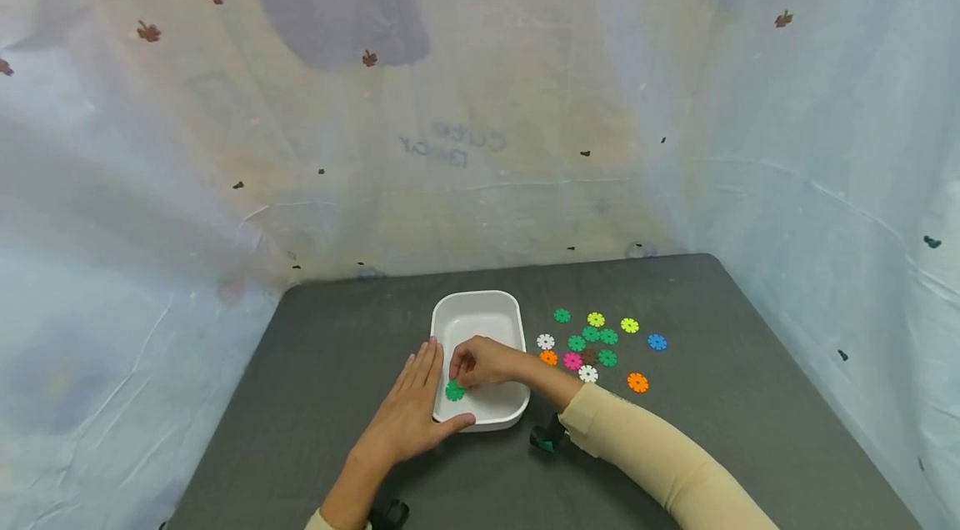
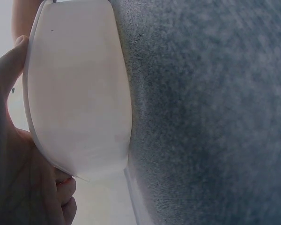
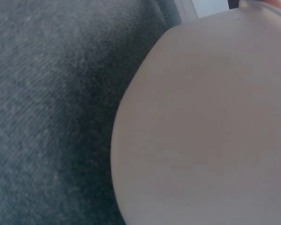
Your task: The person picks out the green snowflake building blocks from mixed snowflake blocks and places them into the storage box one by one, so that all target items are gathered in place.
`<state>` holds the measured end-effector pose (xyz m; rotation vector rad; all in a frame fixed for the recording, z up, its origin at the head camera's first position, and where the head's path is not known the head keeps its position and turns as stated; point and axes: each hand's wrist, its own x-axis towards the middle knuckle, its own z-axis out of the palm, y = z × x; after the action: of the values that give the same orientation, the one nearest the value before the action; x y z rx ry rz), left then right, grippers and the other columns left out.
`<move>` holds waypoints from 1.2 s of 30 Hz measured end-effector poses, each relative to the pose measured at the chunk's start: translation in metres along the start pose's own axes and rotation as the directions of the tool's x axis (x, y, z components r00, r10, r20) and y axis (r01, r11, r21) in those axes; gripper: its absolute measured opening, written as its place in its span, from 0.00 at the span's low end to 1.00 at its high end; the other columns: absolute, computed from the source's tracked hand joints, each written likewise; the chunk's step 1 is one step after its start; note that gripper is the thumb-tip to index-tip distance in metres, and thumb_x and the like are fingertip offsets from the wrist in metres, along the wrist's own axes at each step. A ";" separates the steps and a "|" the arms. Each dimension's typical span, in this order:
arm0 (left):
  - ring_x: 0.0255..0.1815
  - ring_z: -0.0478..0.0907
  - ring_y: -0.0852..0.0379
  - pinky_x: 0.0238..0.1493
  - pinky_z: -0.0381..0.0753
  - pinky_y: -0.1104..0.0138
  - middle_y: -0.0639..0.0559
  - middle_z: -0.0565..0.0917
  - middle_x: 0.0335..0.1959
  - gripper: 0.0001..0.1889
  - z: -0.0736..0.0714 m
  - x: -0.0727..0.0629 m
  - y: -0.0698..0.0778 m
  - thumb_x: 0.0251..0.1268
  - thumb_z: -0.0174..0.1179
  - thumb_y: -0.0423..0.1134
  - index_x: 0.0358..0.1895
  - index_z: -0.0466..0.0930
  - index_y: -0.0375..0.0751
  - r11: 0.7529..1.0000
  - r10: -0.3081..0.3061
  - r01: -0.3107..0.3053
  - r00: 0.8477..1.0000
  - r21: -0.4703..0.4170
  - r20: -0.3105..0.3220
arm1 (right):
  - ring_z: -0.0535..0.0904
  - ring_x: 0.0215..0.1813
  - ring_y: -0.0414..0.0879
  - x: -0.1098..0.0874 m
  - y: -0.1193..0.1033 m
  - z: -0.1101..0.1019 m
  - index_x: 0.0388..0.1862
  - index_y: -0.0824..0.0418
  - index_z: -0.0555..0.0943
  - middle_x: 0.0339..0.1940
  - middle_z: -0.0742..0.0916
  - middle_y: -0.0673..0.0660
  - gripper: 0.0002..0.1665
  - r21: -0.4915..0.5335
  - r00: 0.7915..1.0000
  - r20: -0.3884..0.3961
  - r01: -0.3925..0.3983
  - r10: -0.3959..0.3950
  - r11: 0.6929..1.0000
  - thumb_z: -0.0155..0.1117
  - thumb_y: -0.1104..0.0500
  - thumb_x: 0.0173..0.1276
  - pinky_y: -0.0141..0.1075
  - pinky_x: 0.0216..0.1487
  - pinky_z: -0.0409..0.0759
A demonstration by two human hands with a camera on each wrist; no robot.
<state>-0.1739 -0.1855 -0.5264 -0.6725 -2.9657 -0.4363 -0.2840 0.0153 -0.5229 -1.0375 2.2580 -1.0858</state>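
Observation:
A white rectangular tray (image 1: pixel 480 305) stands on the dark table. My left hand (image 1: pixel 411 412) rests along its left rim, fingers straight and thumb spread over the near rim. The left wrist view shows the tray's outer wall (image 2: pixel 79 89) with the left thumb (image 2: pixel 11 65) against the rim. Inside the tray, my right hand (image 1: pixel 483 362) pinches a small green notched disc (image 1: pixel 454 391) at its fingertips, low over the tray floor. The right wrist view is mostly filled by the tray's pale outer wall (image 3: pixel 206 122); the right fingers are hidden there.
Several notched discs lie to the tray's right, among them a blue disc (image 1: pixel 657 342), an orange disc (image 1: pixel 637 382), a white disc (image 1: pixel 588 374) and a yellow disc (image 1: pixel 629 325). A patterned curtain (image 1: pixel 480 213) hangs behind the dark table (image 1: pixel 345 347) and along its sides.

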 end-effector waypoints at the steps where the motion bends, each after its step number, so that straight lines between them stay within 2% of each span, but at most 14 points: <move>1: 0.89 0.46 0.38 0.87 0.50 0.44 0.33 0.48 0.88 0.62 0.000 0.000 0.000 0.69 0.58 0.77 0.86 0.48 0.29 1.000 0.002 -0.002 1.000 -0.003 -0.002 | 0.79 0.29 0.34 0.000 0.000 0.000 0.40 0.68 0.88 0.29 0.88 0.52 0.05 -0.005 1.000 -0.003 -0.005 0.005 1.000 0.73 0.73 0.68 0.24 0.32 0.78; 7: 0.90 0.44 0.39 0.87 0.50 0.44 0.33 0.47 0.89 0.62 -0.001 0.001 0.000 0.69 0.58 0.77 0.87 0.47 0.29 1.000 -0.003 0.003 1.000 -0.002 0.010 | 0.78 0.31 0.33 -0.002 -0.003 0.001 0.40 0.66 0.89 0.29 0.88 0.50 0.05 -0.056 1.000 -0.028 -0.015 0.014 0.998 0.74 0.72 0.68 0.25 0.35 0.78; 14: 0.90 0.43 0.41 0.88 0.48 0.47 0.36 0.44 0.89 0.64 0.001 0.000 -0.001 0.68 0.57 0.78 0.87 0.45 0.30 1.000 -0.017 0.018 1.000 -0.007 0.023 | 0.79 0.34 0.32 -0.013 -0.008 -0.012 0.42 0.65 0.89 0.32 0.89 0.50 0.04 -0.134 0.992 -0.105 0.060 -0.074 0.989 0.72 0.71 0.70 0.27 0.41 0.82; 19: 0.90 0.40 0.43 0.89 0.45 0.49 0.38 0.41 0.90 0.65 0.001 0.001 -0.002 0.68 0.56 0.80 0.88 0.41 0.32 0.999 -0.034 0.034 0.998 -0.001 0.047 | 0.82 0.37 0.36 -0.030 -0.011 -0.031 0.46 0.67 0.88 0.35 0.89 0.51 0.05 -0.116 0.984 -0.146 0.086 -0.102 0.990 0.71 0.68 0.74 0.30 0.44 0.84; 25: 0.91 0.38 0.44 0.89 0.43 0.49 0.39 0.40 0.90 0.66 0.002 0.002 -0.002 0.67 0.55 0.81 0.88 0.39 0.33 0.998 -0.055 0.057 0.996 -0.016 0.065 | 0.83 0.40 0.39 -0.056 -0.007 -0.052 0.50 0.64 0.88 0.38 0.88 0.48 0.07 -0.111 0.978 -0.202 0.034 -0.056 0.993 0.71 0.63 0.77 0.33 0.46 0.85; 29: 0.91 0.38 0.45 0.89 0.42 0.50 0.40 0.40 0.90 0.67 0.002 0.002 -0.001 0.66 0.56 0.81 0.88 0.39 0.34 0.997 -0.068 0.070 0.995 -0.033 0.067 | 0.83 0.40 0.42 -0.076 -0.004 -0.063 0.51 0.64 0.87 0.38 0.87 0.49 0.08 -0.084 0.972 -0.232 0.013 -0.032 0.996 0.70 0.62 0.78 0.35 0.44 0.85; 36: 0.91 0.39 0.45 0.89 0.44 0.49 0.40 0.41 0.90 0.67 0.004 0.003 -0.002 0.65 0.56 0.81 0.88 0.40 0.33 0.997 -0.064 0.066 0.997 -0.038 0.052 | 0.81 0.41 0.40 -0.105 0.011 -0.072 0.50 0.61 0.87 0.40 0.86 0.47 0.08 -0.108 0.950 -0.312 -0.006 -0.028 0.994 0.72 0.62 0.76 0.35 0.44 0.85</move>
<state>-0.1773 -0.1851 -0.5304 -0.6011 -3.0420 -0.4916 -0.2684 0.1357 -0.4828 -0.9762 2.5891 -1.2188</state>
